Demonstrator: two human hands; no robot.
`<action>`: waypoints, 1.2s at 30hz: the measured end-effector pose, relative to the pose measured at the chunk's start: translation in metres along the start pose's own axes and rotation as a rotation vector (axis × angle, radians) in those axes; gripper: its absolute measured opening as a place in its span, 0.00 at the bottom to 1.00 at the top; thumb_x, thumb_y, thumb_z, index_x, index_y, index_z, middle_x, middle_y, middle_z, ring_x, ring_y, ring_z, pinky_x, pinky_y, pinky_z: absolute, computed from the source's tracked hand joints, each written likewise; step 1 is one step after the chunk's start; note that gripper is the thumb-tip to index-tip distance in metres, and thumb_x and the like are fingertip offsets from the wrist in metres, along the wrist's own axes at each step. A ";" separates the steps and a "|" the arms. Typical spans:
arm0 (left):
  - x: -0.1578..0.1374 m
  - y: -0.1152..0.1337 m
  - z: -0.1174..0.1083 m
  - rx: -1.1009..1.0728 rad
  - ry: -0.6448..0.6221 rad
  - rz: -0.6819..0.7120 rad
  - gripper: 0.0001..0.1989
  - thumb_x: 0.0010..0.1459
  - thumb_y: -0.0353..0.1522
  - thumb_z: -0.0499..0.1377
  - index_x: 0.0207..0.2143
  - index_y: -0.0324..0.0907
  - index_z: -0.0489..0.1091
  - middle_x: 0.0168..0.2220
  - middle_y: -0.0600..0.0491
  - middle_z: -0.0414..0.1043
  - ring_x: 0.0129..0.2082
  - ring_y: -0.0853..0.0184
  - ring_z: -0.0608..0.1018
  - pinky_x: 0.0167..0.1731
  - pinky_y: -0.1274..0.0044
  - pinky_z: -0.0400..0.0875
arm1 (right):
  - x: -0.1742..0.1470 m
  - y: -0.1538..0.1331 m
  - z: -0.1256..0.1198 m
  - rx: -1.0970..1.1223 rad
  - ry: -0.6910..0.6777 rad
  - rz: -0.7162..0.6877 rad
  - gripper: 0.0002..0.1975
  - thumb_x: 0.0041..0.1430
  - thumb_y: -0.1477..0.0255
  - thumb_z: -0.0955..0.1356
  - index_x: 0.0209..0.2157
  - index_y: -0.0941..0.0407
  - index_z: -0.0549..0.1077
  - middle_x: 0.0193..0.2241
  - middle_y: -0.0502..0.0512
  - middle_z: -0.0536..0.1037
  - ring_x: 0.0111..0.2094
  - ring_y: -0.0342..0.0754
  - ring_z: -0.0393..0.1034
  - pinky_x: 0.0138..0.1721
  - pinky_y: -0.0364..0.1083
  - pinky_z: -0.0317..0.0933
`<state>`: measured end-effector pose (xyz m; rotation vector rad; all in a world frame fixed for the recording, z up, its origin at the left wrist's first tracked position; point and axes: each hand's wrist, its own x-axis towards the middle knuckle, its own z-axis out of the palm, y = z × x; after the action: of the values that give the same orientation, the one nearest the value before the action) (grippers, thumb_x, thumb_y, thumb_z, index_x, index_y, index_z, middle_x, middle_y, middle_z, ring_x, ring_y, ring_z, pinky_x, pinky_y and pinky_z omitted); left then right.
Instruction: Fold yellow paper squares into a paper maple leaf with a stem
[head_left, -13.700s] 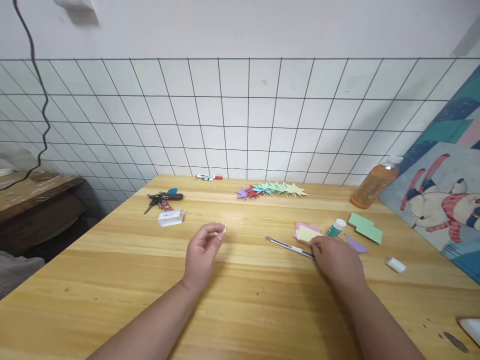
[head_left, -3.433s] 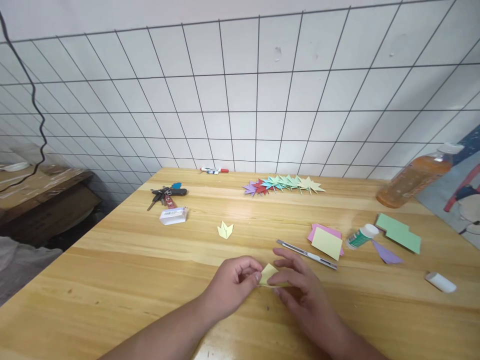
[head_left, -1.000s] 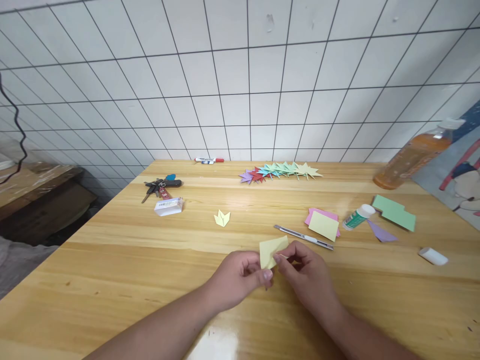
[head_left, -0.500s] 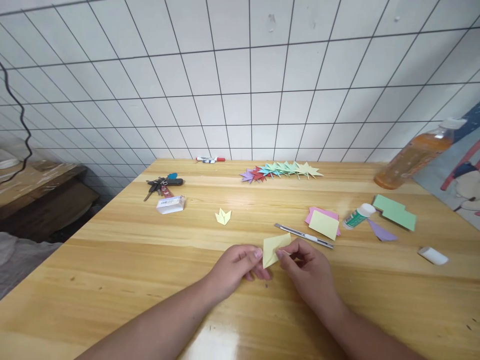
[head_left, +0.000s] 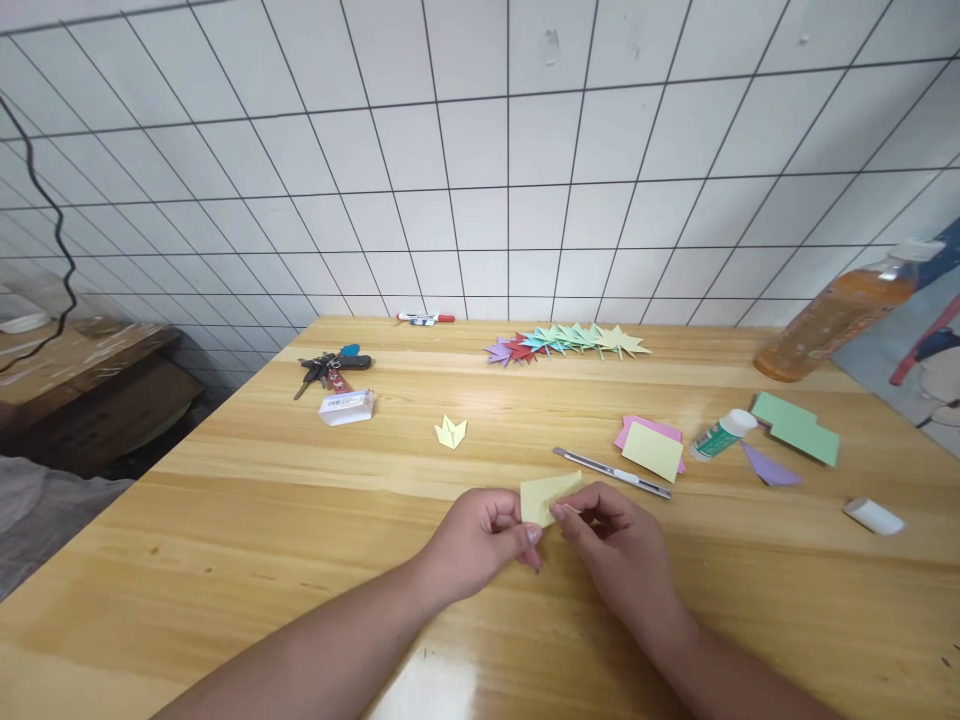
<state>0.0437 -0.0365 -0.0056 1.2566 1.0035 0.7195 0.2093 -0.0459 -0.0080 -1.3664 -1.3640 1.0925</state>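
Note:
A small sheet of yellow paper (head_left: 546, 496) is held up between my two hands, just above the table. My left hand (head_left: 487, 535) pinches its lower left corner between thumb and fingers. On the other side, my right hand (head_left: 611, 525) grips the right part with thumb and forefinger. Just beyond the hands lies a craft knife (head_left: 611, 472), slanting down to the right. A folded yellow paper piece (head_left: 451, 432) with pointed tips rests farther off to the left. Yellow and pink paper squares (head_left: 651, 450) lie stacked past the knife.
Near the wall stretches a row of coloured folded-paper leaves (head_left: 570, 341), with a marker (head_left: 425, 319) to its left. Keys (head_left: 330, 370) and a small box (head_left: 346, 406) sit at left. A glue stick (head_left: 724, 434), green paper (head_left: 796, 428), purple paper (head_left: 770, 466), white eraser-like piece (head_left: 874, 516) and bottle (head_left: 840, 310) stand right.
My left thumb has moved down and right onto the paper's lower edge, and the paper has tilted flatter. My right hand keeps its pinch. The whole view has shifted slightly.

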 end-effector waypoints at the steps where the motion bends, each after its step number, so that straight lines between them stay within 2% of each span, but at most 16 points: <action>1: 0.000 0.000 -0.001 -0.009 0.010 0.003 0.14 0.49 0.40 0.61 0.23 0.36 0.69 0.20 0.51 0.74 0.22 0.69 0.75 0.27 0.79 0.67 | 0.000 -0.001 0.000 0.045 -0.011 0.004 0.13 0.50 0.63 0.69 0.34 0.56 0.70 0.25 0.52 0.73 0.25 0.44 0.65 0.26 0.43 0.61; 3: 0.000 0.001 -0.002 -0.037 0.029 0.014 0.14 0.49 0.40 0.62 0.25 0.36 0.71 0.21 0.51 0.74 0.22 0.69 0.75 0.27 0.78 0.67 | 0.000 -0.003 0.001 0.174 -0.036 0.028 0.29 0.47 0.65 0.71 0.51 0.53 0.61 0.35 0.54 0.74 0.27 0.44 0.68 0.26 0.43 0.63; 4: 0.001 0.002 -0.002 -0.053 0.035 0.020 0.14 0.49 0.40 0.62 0.26 0.36 0.71 0.21 0.52 0.74 0.22 0.69 0.75 0.27 0.78 0.67 | 0.000 -0.003 0.001 0.234 -0.054 0.054 0.36 0.46 0.65 0.71 0.55 0.51 0.54 0.39 0.55 0.74 0.27 0.44 0.68 0.26 0.43 0.63; 5: 0.001 0.002 -0.003 -0.068 0.036 0.025 0.14 0.49 0.40 0.62 0.28 0.36 0.72 0.21 0.52 0.74 0.23 0.69 0.75 0.27 0.78 0.67 | 0.001 -0.004 0.002 0.270 -0.091 0.087 0.39 0.46 0.64 0.71 0.57 0.50 0.52 0.40 0.56 0.73 0.28 0.45 0.69 0.25 0.43 0.64; 7: 0.002 0.001 -0.002 -0.087 0.025 0.036 0.15 0.48 0.41 0.62 0.29 0.36 0.73 0.22 0.52 0.74 0.23 0.68 0.75 0.27 0.78 0.67 | 0.001 -0.004 0.002 0.257 -0.202 0.146 0.31 0.46 0.62 0.71 0.52 0.54 0.62 0.34 0.55 0.75 0.27 0.45 0.68 0.24 0.42 0.63; 9: 0.002 0.000 -0.002 -0.079 0.018 0.041 0.15 0.48 0.41 0.62 0.28 0.36 0.73 0.22 0.52 0.74 0.23 0.68 0.75 0.27 0.78 0.67 | 0.003 -0.004 0.001 0.189 -0.282 0.164 0.19 0.47 0.61 0.70 0.38 0.58 0.73 0.23 0.51 0.73 0.23 0.44 0.66 0.23 0.42 0.61; 11: 0.002 -0.003 0.000 -0.057 0.024 0.039 0.15 0.48 0.41 0.62 0.27 0.36 0.73 0.22 0.52 0.74 0.23 0.67 0.75 0.27 0.78 0.67 | 0.004 -0.003 0.000 0.141 -0.263 0.159 0.15 0.47 0.60 0.69 0.28 0.59 0.74 0.18 0.48 0.69 0.20 0.42 0.62 0.22 0.41 0.60; 14: 0.002 -0.006 0.001 -0.004 0.048 0.042 0.15 0.49 0.41 0.61 0.24 0.37 0.71 0.21 0.51 0.74 0.23 0.67 0.76 0.27 0.78 0.67 | 0.004 -0.002 0.000 0.115 -0.176 0.164 0.15 0.46 0.60 0.70 0.22 0.59 0.72 0.16 0.47 0.66 0.19 0.41 0.59 0.21 0.41 0.58; 20: 0.000 -0.004 0.001 0.023 0.036 0.054 0.14 0.50 0.40 0.60 0.23 0.37 0.71 0.21 0.52 0.75 0.23 0.68 0.75 0.27 0.79 0.67 | 0.004 0.004 0.001 0.149 -0.133 0.174 0.16 0.45 0.60 0.70 0.17 0.58 0.69 0.15 0.47 0.65 0.19 0.41 0.56 0.21 0.41 0.52; 24: -0.001 -0.001 0.000 -0.002 -0.007 0.049 0.13 0.50 0.39 0.60 0.25 0.36 0.72 0.21 0.52 0.74 0.23 0.68 0.75 0.28 0.78 0.67 | 0.003 0.001 -0.002 0.219 -0.152 0.161 0.17 0.47 0.60 0.69 0.17 0.59 0.71 0.15 0.47 0.64 0.19 0.40 0.55 0.22 0.41 0.51; 32: -0.001 -0.002 -0.002 0.030 0.009 0.040 0.13 0.50 0.39 0.60 0.23 0.36 0.70 0.19 0.52 0.71 0.22 0.69 0.73 0.26 0.79 0.65 | 0.003 -0.005 -0.004 0.223 -0.141 0.172 0.16 0.48 0.61 0.69 0.17 0.59 0.72 0.17 0.49 0.67 0.21 0.41 0.59 0.22 0.40 0.56; 36: 0.000 -0.005 0.001 0.045 0.014 0.084 0.14 0.51 0.38 0.60 0.33 0.36 0.71 0.27 0.50 0.74 0.28 0.67 0.74 0.29 0.78 0.65 | 0.005 -0.001 -0.003 0.176 -0.086 0.153 0.17 0.47 0.59 0.69 0.16 0.58 0.70 0.22 0.51 0.71 0.22 0.42 0.60 0.21 0.40 0.57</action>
<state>0.0437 -0.0380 -0.0109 1.3405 0.9875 0.7746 0.2115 -0.0412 -0.0062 -1.3240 -1.2075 1.3536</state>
